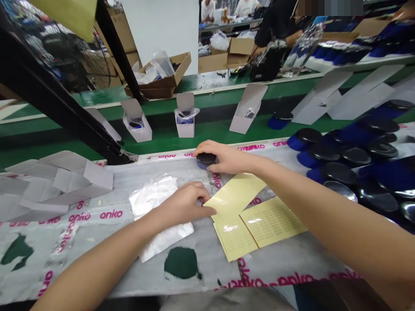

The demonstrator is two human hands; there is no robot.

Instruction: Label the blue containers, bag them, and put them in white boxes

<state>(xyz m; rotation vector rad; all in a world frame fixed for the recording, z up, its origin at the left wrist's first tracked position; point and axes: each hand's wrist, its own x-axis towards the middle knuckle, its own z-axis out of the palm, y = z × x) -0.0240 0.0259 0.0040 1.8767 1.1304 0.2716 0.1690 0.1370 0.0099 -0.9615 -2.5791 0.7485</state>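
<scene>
Left hand (184,203) down on the clear plastic bag (155,216), fingers pinched together at the edge of the yellow sticker sheets (256,220). Beyond, right hand (223,156) clamps a round blue puck (205,160) near the table's far edge. 3 small white boxes (185,115) stand on the green belt (210,129).

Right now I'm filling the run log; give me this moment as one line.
left hand: on yellow label sheet edge | right hand: gripping blue puck | clear bag: beside left hand
</scene>
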